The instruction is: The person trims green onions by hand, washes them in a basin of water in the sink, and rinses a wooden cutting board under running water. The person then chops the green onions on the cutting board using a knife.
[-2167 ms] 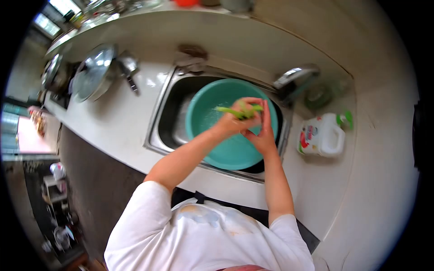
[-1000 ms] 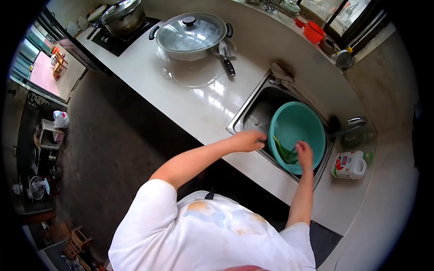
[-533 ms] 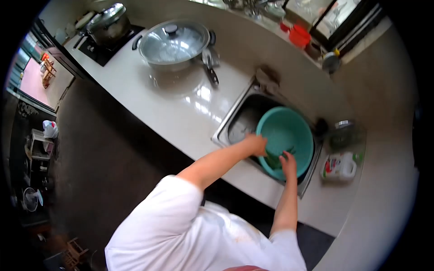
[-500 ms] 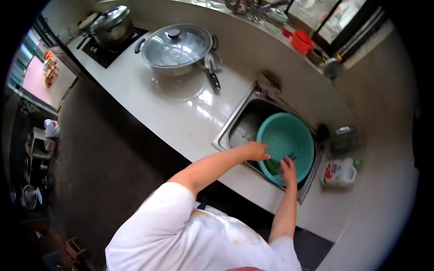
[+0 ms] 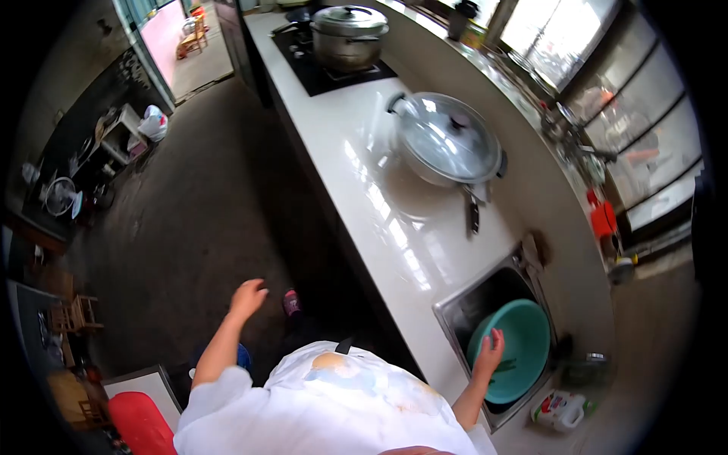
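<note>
One teal basin [image 5: 531, 330], one metal sink [image 5: 489, 292], greens [image 5: 505, 367] too indistinct to count, one lidded pot [image 5: 349, 50], one glass-lidded pan [image 5: 440, 148], one black cooktop [image 5: 303, 64], one black-handled utensil [image 5: 475, 220], one white jug [image 5: 560, 412], one white plastic bag [image 5: 155, 123], one shoe [image 5: 291, 302]

Across our pale, glossy tabletop [image 5: 394, 280] we see a black hob [image 5: 306, 68] at twelve o'clock, a glass-lidded pan [image 5: 432, 148] between one and two, a black-handled utensil [image 5: 475, 218] near three — and a white jug [image 5: 560, 410] between four and five.
</note>
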`<state>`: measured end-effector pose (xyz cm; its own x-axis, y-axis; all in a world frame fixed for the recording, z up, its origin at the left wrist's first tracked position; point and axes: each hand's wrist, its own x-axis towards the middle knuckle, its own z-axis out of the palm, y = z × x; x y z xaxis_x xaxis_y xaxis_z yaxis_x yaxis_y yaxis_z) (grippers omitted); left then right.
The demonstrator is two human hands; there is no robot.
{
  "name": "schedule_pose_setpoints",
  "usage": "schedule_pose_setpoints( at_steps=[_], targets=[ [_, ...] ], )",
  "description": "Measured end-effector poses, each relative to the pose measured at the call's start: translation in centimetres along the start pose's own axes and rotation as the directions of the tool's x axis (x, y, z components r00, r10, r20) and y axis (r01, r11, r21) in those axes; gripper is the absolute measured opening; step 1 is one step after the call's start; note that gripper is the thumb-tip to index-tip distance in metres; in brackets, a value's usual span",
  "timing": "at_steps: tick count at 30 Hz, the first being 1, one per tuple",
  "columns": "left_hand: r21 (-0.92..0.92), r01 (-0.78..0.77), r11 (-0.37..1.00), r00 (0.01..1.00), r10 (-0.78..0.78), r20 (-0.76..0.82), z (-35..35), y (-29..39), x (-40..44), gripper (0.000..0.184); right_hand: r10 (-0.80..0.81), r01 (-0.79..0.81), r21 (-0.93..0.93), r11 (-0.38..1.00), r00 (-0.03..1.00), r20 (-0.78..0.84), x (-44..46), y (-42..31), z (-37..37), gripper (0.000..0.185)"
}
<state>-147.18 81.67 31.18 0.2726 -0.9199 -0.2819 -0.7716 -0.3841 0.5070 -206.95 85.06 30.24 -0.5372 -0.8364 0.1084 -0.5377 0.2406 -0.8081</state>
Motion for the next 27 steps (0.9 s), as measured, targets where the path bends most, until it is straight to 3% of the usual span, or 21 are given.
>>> schedule_pose_setpoints(
  at_steps=[2,4,6,8,12,15,20,22,24,25,26,27],
  targets=[
    [-0.110,0.179,0.978,0.971,-0.194,-0.140,-2.2,-8.9,-1.4,0.030,-0.071,0.076,-0.065,0.995,0.994,0.078,-0.4,-8.0,5.2,0.030],
    [-0.081,0.273,0.959,0.938,-0.284,-0.199,-3.5,-16.1,-1.1,0.028,-0.098,0.101,-0.004,0.995,0.976,0.192,0.2,-12.0,10.4,0.028],
    [-0.123,0.330,0.936,0.907,-0.351,-0.232,-4.6,-20.5,0.6,0.027,-0.131,0.154,-0.070,0.986,0.957,0.257,1.2,-15.1,16.2,0.028],
    [-0.247,0.211,0.946,0.913,-0.281,-0.296,-5.8,-21.9,3.3,0.026,-0.257,0.272,-0.014,0.962,0.926,0.277,2.0,-17.6,22.1,0.027],
    [-0.359,0.009,0.933,0.958,-0.111,-0.264,-10.7,-18.8,10.8,0.026,-0.246,0.253,0.040,0.967,0.872,0.423,2.6,-27.8,31.6,0.027],
    [-0.337,-0.161,0.928,0.949,0.052,-0.310,-15.8,-17.6,17.3,0.026,-0.266,0.280,0.046,0.959,0.835,0.482,2.9,-31.7,37.6,0.027],
    [-0.366,-0.190,0.911,0.898,0.010,-0.440,-23.8,-22.1,29.0,0.026,-0.277,0.304,0.023,0.952,0.830,0.485,5.4,-37.8,47.3,0.025],
    [-0.408,-0.078,0.910,0.891,-0.120,-0.438,-25.1,-26.8,32.9,0.026,-0.325,0.343,0.052,0.938,0.819,0.472,6.7,-40.3,52.3,0.025],
    [-0.600,0.131,0.790,0.873,-0.378,-0.308,-23.6,-34.6,35.3,0.027,-0.359,0.336,0.136,0.932,0.804,0.474,8.7,-42.8,58.1,0.025],
    [-0.644,0.260,0.720,0.830,-0.507,-0.232,-23.1,-37.6,35.3,0.019,-0.331,0.308,0.131,0.942,0.795,0.508,9.7,-44.8,61.5,0.025],
    [-0.675,0.407,0.615,0.750,-0.647,-0.136,-22.4,-40.1,33.9,0.013,-0.447,0.465,0.102,0.880,0.734,0.511,11.1,-45.4,65.5,0.024],
    [-0.690,0.550,0.471,0.634,-0.773,-0.023,-21.7,-41.9,31.9,0.012,-0.411,0.376,0.185,0.908,0.716,0.564,11.7,-48.5,68.9,0.025]
  ],
)
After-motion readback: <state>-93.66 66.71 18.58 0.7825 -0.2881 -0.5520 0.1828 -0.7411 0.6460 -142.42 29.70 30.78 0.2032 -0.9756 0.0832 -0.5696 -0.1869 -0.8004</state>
